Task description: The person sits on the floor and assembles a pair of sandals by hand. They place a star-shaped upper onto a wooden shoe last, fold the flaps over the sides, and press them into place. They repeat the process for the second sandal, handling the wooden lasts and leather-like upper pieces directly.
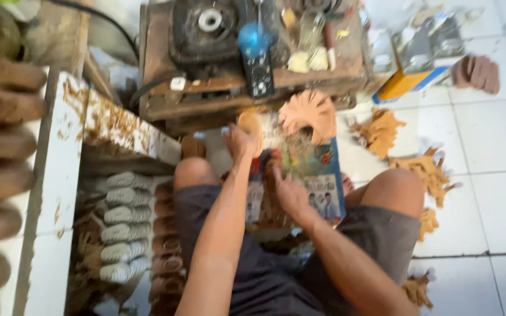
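Tan disc point(250, 124) gripped by left hand point(240, 142), right hand point(288, 193) curled, prob. pressing booklet point(317, 175), blurry

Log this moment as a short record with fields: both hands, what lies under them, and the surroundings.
left hand: on a round tan leather piece, grip too blurred to judge
right hand: pressing on the colourful printed sheet
near sheet: fan-shaped orange-brown leather cutout
ahead: worn wooden bench with black machine
floor: white tiles, scattered tan leather scraps

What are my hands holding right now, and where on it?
Too blurred to tell. The left hand rests against a tan piece; the right hand lies on the printed sheet, with no clear grip on either.
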